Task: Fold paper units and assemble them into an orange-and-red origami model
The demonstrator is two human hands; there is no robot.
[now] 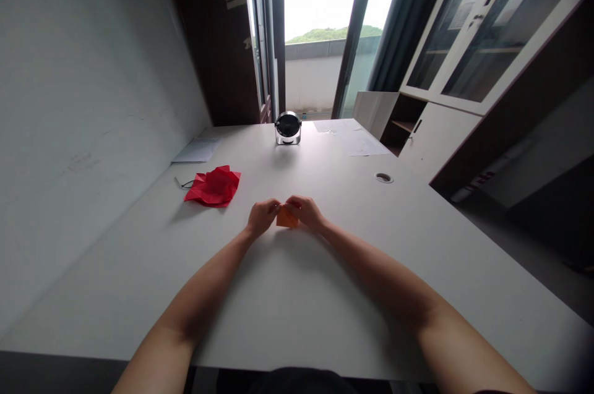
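A small folded piece of orange paper (286, 219) sits on the white table (297, 295) between my two hands. My left hand (262, 216) pinches its left side with curled fingers. My right hand (304, 211) grips its right and top edge, fingers closed over it. Most of the orange paper is hidden by my fingers. Both forearms stretch out over the table from the near edge.
A crumpled red paper shape (213, 187) lies to the left, with a thin dark cord beside it. A small black and silver fan (288, 128) stands at the far edge. Paper sheets (357, 140) lie far right, another sheet (197, 149) far left. A cable hole (383, 178) is on the right.
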